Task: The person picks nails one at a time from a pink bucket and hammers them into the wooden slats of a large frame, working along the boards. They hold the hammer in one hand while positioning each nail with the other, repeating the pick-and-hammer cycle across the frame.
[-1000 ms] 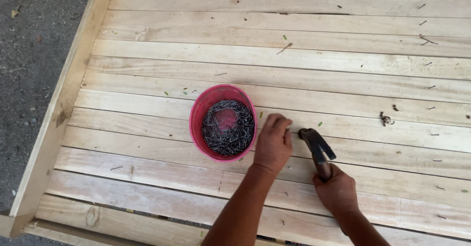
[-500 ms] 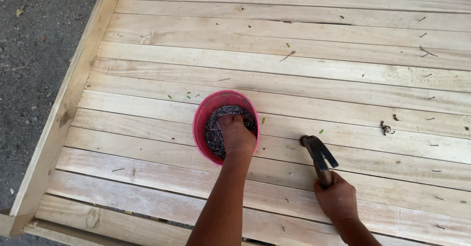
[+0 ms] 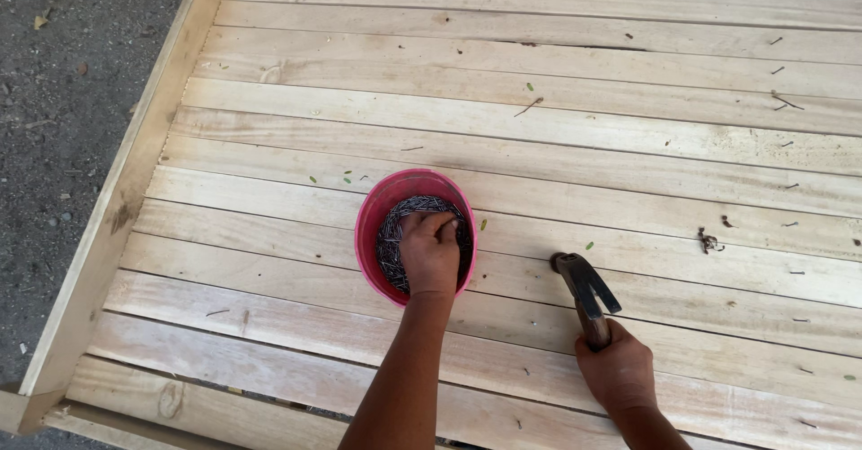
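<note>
Nearest the camera, the right hand (image 3: 618,374) had its grip closed around the handle of a claw hammer (image 3: 585,290), whose dark head rested on the pale wooden planks (image 3: 628,136) just right of the bowl. The left hand (image 3: 429,252) reached down into a pink plastic bowl (image 3: 370,225) full of dark nails (image 3: 392,239), its fingers curled among them; whether that grip had closed on any nails could not be told, since the knuckles hid the fingertips. The bowl sat on the planks, well inside the frame's left rail (image 3: 117,225), with nothing between it and the hammer. Farther off, small green leaves (image 3: 347,179), a thin twig (image 3: 529,106) and a dark scrap of debris (image 3: 708,241) lay scattered across the boards. Beyond the rail at left lay grey gravel ground (image 3: 63,100).
</note>
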Demonstrator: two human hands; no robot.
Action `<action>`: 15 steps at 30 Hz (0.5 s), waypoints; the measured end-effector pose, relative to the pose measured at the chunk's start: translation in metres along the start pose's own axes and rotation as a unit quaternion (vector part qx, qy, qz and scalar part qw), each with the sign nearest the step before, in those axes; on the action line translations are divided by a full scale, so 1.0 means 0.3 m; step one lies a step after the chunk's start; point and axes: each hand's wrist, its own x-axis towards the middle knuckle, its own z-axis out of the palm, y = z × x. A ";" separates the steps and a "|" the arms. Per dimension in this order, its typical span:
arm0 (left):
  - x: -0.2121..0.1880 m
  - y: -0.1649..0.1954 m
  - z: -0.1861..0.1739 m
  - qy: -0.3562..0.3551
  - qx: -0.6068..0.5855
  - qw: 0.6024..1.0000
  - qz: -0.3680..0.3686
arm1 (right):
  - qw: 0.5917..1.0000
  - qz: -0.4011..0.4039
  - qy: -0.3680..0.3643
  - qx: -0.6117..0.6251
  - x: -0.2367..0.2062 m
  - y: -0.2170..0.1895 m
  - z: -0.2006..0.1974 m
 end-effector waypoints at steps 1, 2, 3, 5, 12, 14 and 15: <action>0.000 0.004 -0.005 -0.001 -0.020 0.999 -0.028 | 1.000 -0.001 0.000 -0.006 0.000 0.001 0.001; 0.000 0.008 -0.009 -0.001 -0.040 0.998 -0.056 | 1.000 -0.002 0.000 -0.013 0.000 0.001 0.003; 0.001 0.008 -0.013 -0.003 -0.033 0.998 -0.053 | 1.000 -0.004 0.000 -0.019 -0.001 0.003 0.005; 0.000 0.004 -0.015 -0.004 -0.021 0.999 -0.049 | 1.000 -0.010 0.005 -0.017 0.001 0.009 0.007; 0.003 -0.039 0.019 -0.003 -0.130 0.980 -0.152 | 1.000 -0.015 0.008 -0.018 0.018 0.021 0.014; 0.008 -0.047 0.022 -0.013 -0.263 0.935 -0.238 | 1.000 -0.016 0.006 -0.013 0.022 0.024 0.015; 0.009 -0.045 0.022 -0.005 -0.242 0.947 -0.212 | 1.000 -0.017 0.004 -0.011 0.023 0.025 0.015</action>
